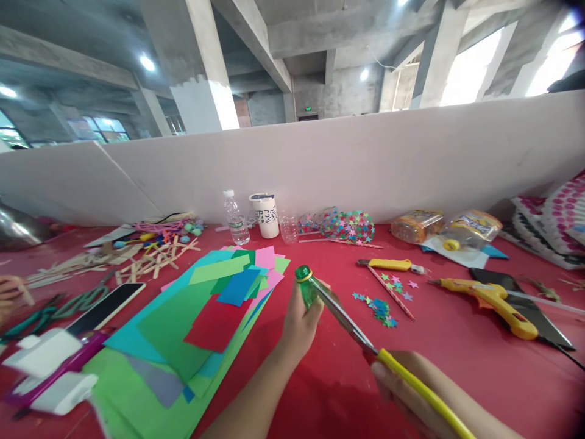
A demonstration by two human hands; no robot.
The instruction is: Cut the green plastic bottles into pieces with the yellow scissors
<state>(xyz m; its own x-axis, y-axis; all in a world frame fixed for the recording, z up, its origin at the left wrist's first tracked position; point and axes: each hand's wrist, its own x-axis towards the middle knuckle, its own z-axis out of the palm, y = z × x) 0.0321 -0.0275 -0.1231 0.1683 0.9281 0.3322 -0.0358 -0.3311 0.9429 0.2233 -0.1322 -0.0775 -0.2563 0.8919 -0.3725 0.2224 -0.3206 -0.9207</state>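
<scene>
In the middle of the view my left hand (299,323) is closed around a green plastic bottle neck (309,291) with its cap on. Its lower part is hidden by my fingers. My right hand (402,378) grips scissors (350,323) by their yellow handles. The blades point up and left, and their tips reach the green plastic beside my left fingers; whether they touch it I cannot tell. Left of my left hand lie stacked coloured paper sheets (173,329). Small star sequins (381,309) are scattered to the right, above the scissors.
A yellow glue gun (498,302) and a yellow utility knife (390,264) lie on the right. Along the white partition (320,164) stand a water bottle (236,219) and a white cup (265,216). A phone (107,305) and another person's hand (10,296) are at left.
</scene>
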